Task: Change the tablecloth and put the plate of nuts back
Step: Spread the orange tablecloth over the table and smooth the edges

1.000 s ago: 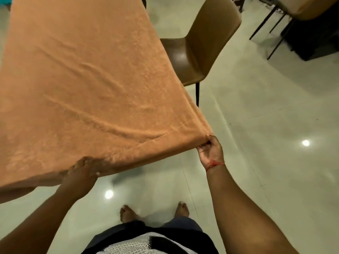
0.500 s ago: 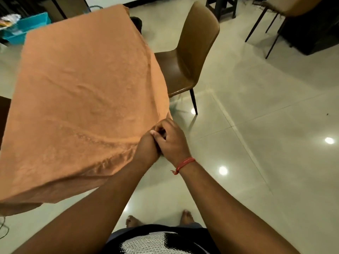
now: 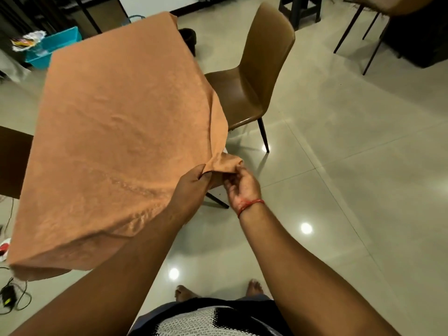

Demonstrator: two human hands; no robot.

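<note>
At the counter's near right corner, the orange cloth (image 3: 116,132) is bunched into a small peak. The left hand (image 3: 191,187) pinches this gathered corner from the left, thumb and fingers curled into the fabric. The right hand (image 3: 240,184), with a red thread (image 3: 251,205) at its wrist, grips the same corner from below, fingers curled on the hem. Elsewhere the cloth lies spread over the counter, draping off its near edge. A brown chair (image 3: 252,76) stands just beside the counter's right side. No plate of nuts shows.
</note>
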